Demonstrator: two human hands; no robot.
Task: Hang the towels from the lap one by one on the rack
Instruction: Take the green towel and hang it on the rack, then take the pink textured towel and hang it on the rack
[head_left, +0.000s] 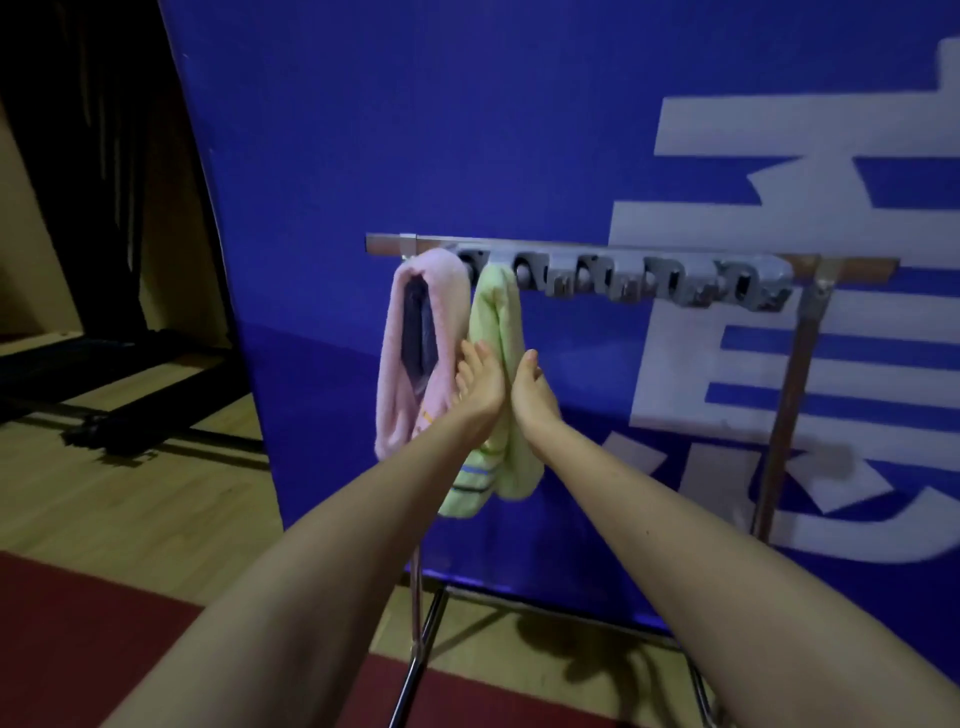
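While the green towel (497, 312) hangs from the rack (649, 283) beside the pink towel (396, 405), my left hand (480, 384) flat against it, my right hand (537, 402) opposite, fingers hidden

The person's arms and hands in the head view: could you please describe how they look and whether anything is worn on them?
The left hand and right hand are bare: no gloves, rings, watch or bracelets show. No sleeve covers the left forearm or the right forearm as far as the frame shows them, and no markings are visible.
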